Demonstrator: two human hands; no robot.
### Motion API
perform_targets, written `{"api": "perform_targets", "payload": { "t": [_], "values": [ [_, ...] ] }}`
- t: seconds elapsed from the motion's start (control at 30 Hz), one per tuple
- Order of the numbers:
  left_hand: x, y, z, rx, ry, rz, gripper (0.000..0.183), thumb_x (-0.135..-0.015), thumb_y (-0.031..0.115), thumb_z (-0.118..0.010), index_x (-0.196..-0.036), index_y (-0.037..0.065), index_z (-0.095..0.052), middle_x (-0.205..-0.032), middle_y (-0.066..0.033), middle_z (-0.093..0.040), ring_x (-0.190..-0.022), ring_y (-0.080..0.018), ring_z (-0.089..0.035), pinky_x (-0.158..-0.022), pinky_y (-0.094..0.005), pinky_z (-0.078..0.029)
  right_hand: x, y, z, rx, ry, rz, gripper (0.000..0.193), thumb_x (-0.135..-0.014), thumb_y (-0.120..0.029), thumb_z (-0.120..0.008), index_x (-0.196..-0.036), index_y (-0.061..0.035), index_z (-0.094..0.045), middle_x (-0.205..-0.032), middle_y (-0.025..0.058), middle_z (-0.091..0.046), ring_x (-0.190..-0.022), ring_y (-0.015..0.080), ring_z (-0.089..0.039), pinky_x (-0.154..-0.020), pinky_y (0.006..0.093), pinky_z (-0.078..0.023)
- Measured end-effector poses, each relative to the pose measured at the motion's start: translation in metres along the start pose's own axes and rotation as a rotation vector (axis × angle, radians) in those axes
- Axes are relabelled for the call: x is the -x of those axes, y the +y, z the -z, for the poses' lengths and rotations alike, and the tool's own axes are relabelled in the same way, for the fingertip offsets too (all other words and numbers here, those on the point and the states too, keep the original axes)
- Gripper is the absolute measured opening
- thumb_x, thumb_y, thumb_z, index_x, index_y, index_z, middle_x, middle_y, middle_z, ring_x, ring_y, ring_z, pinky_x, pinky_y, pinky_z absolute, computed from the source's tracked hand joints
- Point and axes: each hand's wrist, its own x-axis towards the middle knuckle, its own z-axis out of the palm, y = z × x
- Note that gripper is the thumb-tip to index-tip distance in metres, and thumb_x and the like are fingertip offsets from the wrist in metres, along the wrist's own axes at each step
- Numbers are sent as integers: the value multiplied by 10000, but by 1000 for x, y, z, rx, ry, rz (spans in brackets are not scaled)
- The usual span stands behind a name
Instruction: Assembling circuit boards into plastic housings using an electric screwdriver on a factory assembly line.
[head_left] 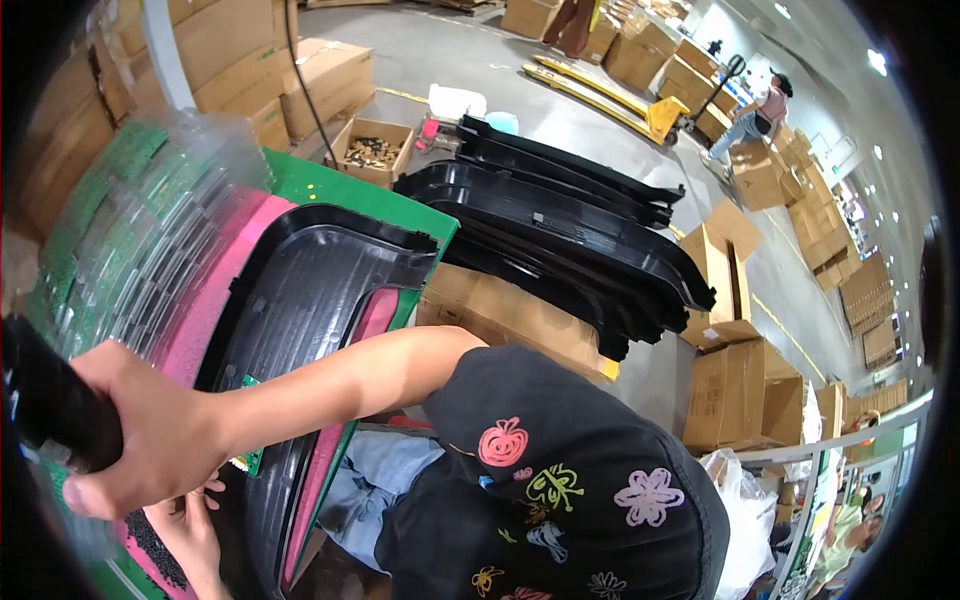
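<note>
My right hand (155, 430) is wrapped round a thick black cylindrical tool (55, 405) at the left edge. Just below it is my left hand (190, 530), its fingers bent and drawn in; the right hand partly covers them, and whatever they hold is hidden. Under my right forearm lies a long black plastic tray-shaped panel (290, 285) with a ribbed inside. A small green circuit board (253, 462) sits in it, partly hidden by the forearm. Beside my left hand is a heap of small black pieces (150, 555).
The panel rests on a pink mat (215, 255) over a green tabletop (330, 185). Stacked clear plastic trays (150, 250) line the far left. More black panels (560, 230) lie across a carton (500, 310). Beyond are a box of small parts (373, 150), a yellow pallet truck (610, 95) and a person (770, 105).
</note>
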Motion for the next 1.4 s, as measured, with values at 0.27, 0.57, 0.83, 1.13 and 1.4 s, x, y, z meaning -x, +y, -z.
{"api": "perform_targets", "payload": {
  "t": [0.27, 0.57, 0.83, 1.13, 1.4],
  "values": [
    [-5, 5, 6, 63, -100, -23, 154, -925, 128, -611, -913, -25, -600, -756, -76, -651, -645, -126, -629, -506, -206, -434, 6, -28, 3, -97, 62, -64, 233, -705, -190, -703, -700, -39, -526, -603, -19, -511, -540, 65, -482, -485, 246, -400],
    [0, -2, 13, 145, -123, -103, 200, -934, 131, -609, -836, -36, -561, -809, -116, -656, -707, -191, -658, -616, -269, -516, 9, -25, 6, -214, 36, -101, 220, -745, -165, -688, -758, -11, -532, -588, 3, -526, -480, 73, -493, -446, 240, -407],
    [-1, -5, 17, -201, -9, -219, 73, -868, 22, -613, -819, -30, -596, -712, -78, -642, -599, -138, -561, -594, -241, -428, 14, -28, 11, -301, 75, -89, 177, -779, -109, -654, -801, 0, -517, -577, 35, -521, -437, 87, -498, -413, 245, -416],
    [-7, 26, 9, -308, 139, -298, 40, -847, -36, -603, -865, -41, -638, -814, -123, -697, -706, -200, -682, -652, -294, -521, 22, -44, 22, -25, 173, -265, 176, -792, -121, -705, -721, -19, -580, -575, -7, -570, -488, 59, -540, -458, 230, -433],
    [-9, 11, 7, -243, -190, -281, 127, -793, 60, -710, -891, -6, -663, -866, -107, -699, -792, -254, -692, -688, -313, -549, 31, -42, 69, 213, -89, -162, 392, -902, -427, -504, -999, -49, -480, -578, -2, -446, -448, 105, -387, -478, 278, -328]
  ]
}}
